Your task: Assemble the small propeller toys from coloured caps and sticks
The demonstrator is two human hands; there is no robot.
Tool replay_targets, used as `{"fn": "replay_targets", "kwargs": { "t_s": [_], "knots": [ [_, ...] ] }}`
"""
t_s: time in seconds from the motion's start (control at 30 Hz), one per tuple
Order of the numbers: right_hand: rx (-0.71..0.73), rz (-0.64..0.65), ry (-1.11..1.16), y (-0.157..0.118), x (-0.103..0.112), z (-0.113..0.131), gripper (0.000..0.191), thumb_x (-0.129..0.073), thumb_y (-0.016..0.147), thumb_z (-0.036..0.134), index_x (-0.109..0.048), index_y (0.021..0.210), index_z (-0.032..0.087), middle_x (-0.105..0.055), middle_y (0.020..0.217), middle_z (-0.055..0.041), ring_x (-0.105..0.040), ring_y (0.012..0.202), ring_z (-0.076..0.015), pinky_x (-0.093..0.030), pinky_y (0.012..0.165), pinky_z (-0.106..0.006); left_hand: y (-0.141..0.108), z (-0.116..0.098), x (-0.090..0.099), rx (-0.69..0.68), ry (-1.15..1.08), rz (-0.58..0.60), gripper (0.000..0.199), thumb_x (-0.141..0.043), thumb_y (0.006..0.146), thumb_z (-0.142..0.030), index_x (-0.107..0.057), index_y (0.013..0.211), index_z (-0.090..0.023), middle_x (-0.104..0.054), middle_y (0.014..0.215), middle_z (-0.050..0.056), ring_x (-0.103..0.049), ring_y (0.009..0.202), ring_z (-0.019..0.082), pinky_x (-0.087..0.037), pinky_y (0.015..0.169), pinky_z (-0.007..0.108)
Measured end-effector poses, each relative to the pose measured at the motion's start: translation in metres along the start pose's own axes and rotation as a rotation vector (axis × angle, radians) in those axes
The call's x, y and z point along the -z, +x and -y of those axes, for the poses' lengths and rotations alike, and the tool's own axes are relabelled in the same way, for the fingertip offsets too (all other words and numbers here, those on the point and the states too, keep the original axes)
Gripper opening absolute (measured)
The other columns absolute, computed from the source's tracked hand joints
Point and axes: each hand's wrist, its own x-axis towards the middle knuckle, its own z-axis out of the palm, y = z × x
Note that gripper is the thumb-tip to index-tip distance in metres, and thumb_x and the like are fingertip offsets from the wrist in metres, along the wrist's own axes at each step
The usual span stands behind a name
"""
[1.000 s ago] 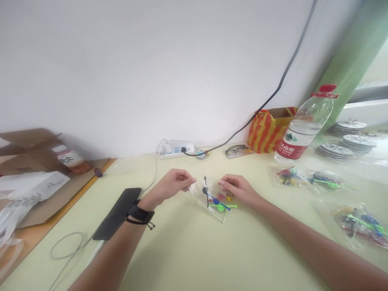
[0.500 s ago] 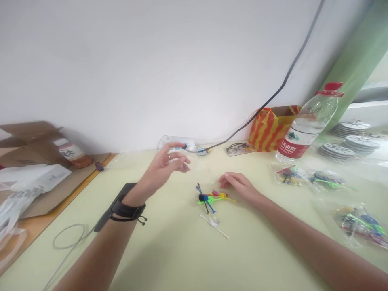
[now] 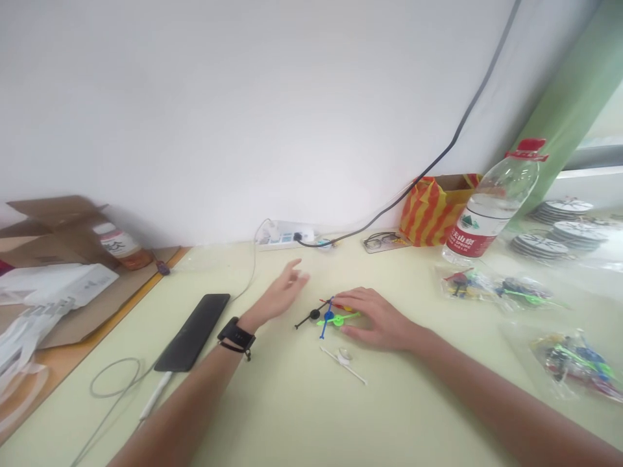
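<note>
The white pointer (image 3: 343, 365) lay flat on the worktop (image 3: 292, 415), nearest to the wearer and apart from the coloured group. To its left, a black smartphone (image 3: 193, 332) lay beside the left forearm, a white cable (image 3: 156, 394) at its near end. At far right, a clear bag of mixed pointers (image 3: 579, 362) rested flat.

Beyond the white pointer, the green pointer (image 3: 339, 320), blue pointer (image 3: 329, 316) and black pointer (image 3: 315, 314) formed a close group between the hands. The yellow pointer (image 3: 346, 309) and the red pointer (image 3: 324, 301) were partly hidden at the group's far side.

The right hand (image 3: 379, 319) was positioned palm down at the group's right side, fingers over the yellow pointer. Its grip was open, thumb apart from the fingers; fingertip contact could not be determined. The left hand (image 3: 278, 299), slightly blurred, was located left of the group, its grip open and empty.

Farther back, a power strip (image 3: 285, 237) lay along the wall. To its right were eyeglasses (image 3: 382, 242), a striped bag (image 3: 428, 211) and an upright water bottle (image 3: 479, 214). Stacked discs (image 3: 538, 245) occupied the area right of the bottle.
</note>
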Motion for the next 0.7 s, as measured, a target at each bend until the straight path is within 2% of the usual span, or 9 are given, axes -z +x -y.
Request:
{"fn": "replay_targets", "kwargs": {
  "t_s": [0.07, 0.1, 0.17, 0.27, 0.37, 0.43, 0.57, 0.63, 0.7],
  "knots": [
    [-0.002, -0.014, 0.009, 0.001, 0.000, 0.001, 0.046, -0.070, 0.094, 0.041, -0.063, 0.137, 0.028, -0.071, 0.128, -0.0087, -0.063, 0.120, -0.0271, -0.047, 0.105, -0.045, -0.008, -0.001, -0.004, -0.039, 0.139, 0.016, 0.082, -0.075, 0.081, -0.054, -0.043, 0.151, -0.027, -0.066, 0.132, 0.016, -0.066, 0.116, 0.031, -0.050, 0.098, 0.044],
    [-0.008, -0.029, 0.021, 0.001, 0.000, 0.001, 0.040, -0.070, 0.094, 0.040, -0.067, 0.132, 0.027, -0.073, 0.122, -0.0085, -0.066, 0.115, -0.0262, -0.049, 0.102, -0.043, -0.011, -0.004, -0.005, -0.061, 0.192, 0.015, 0.081, -0.074, 0.082, -0.055, -0.044, 0.151, -0.025, -0.068, 0.128, 0.016, -0.069, 0.107, 0.030, -0.052, 0.092, 0.041],
    [-0.023, -0.055, 0.055, 0.002, 0.001, 0.000, 0.029, -0.069, 0.094, 0.037, -0.071, 0.120, 0.026, -0.075, 0.113, -0.0077, -0.068, 0.105, -0.0245, -0.051, 0.095, -0.040, -0.018, -0.013, -0.004, -0.098, 0.269, 0.123, 0.061, -0.067, 0.086, -0.058, -0.059, 0.135, -0.023, -0.073, 0.110, 0.011, -0.070, 0.084, 0.025, -0.052, 0.075, 0.034],
    [-0.046, -0.086, 0.104, 0.001, 0.001, 0.000, 0.019, -0.068, 0.095, 0.037, -0.073, 0.109, 0.025, -0.075, 0.104, -0.0063, -0.068, 0.097, -0.0226, -0.052, 0.088, -0.037, -0.025, -0.028, -0.001, -0.134, 0.328, 0.429, 0.037, -0.070, 0.083, -0.054, -0.074, 0.103, -0.023, -0.072, 0.082, 0.004, -0.063, 0.065, 0.019, -0.044, 0.056, 0.027],
    [-0.056, -0.101, 0.126, 0.002, 0.000, -0.001, 0.016, -0.069, 0.095, 0.038, -0.073, 0.102, 0.025, -0.074, 0.100, -0.0056, -0.067, 0.095, -0.0221, -0.052, 0.086, -0.035, -0.028, -0.032, -0.001, -0.167, 0.313, 0.533, 0.025, -0.072, 0.082, -0.045, -0.076, 0.093, -0.023, -0.067, 0.070, 0.000, -0.056, 0.058, 0.016, -0.037, 0.051, 0.025],
    [-0.057, -0.113, 0.136, 0.004, 0.001, -0.003, 0.016, -0.068, 0.095, 0.040, -0.073, 0.095, 0.025, -0.073, 0.099, -0.0057, -0.067, 0.094, -0.0219, -0.052, 0.086, -0.035, -0.027, -0.028, -0.004, -0.157, 0.268, 0.528, 0.025, -0.072, 0.082, -0.046, -0.074, 0.089, -0.022, -0.065, 0.067, 0.000, -0.055, 0.058, 0.016, -0.037, 0.052, 0.025],
    [-0.112, -0.239, 0.082, 0.020, 0.010, -0.016, 0.022, -0.060, 0.099, 0.037, -0.071, 0.086, 0.023, -0.071, 0.102, -0.0077, -0.067, 0.096, -0.0218, -0.053, 0.092, -0.038, -0.025, -0.008, -0.012, -0.116, 0.087, 0.402, 0.033, -0.075, 0.080, -0.052, -0.070, 0.085, -0.020, -0.065, 0.071, 0.000, -0.056, 0.062, 0.014, -0.041, 0.055, 0.024],
    [-0.133, -0.247, -0.052, 0.032, 0.018, -0.024, 0.021, -0.060, 0.097, 0.034, -0.072, 0.083, 0.022, -0.069, 0.115, -0.0103, -0.064, 0.110, -0.0253, -0.049, 0.101, -0.043, -0.024, 0.002, -0.016, -0.083, -0.008, 0.318, 0.036, -0.077, 0.080, -0.054, -0.067, 0.086, -0.019, -0.062, 0.069, -0.002, -0.055, 0.058, 0.012, -0.040, 0.052, 0.023],
    [-0.116, -0.138, -0.216, 0.043, 0.025, -0.033, 0.019, -0.065, 0.092, 0.033, -0.075, 0.080, 0.022, -0.061, 0.139, -0.0105, -0.051, 0.132, -0.0328, -0.039, 0.113, -0.051, -0.024, 0.008, -0.019, -0.044, -0.069, 0.252, 0.038, -0.078, 0.079, -0.054, -0.065, 0.087, -0.019, -0.059, 0.069, -0.003, -0.054, 0.053, 0.010, -0.038, 0.048, 0.022]
  ]
}}
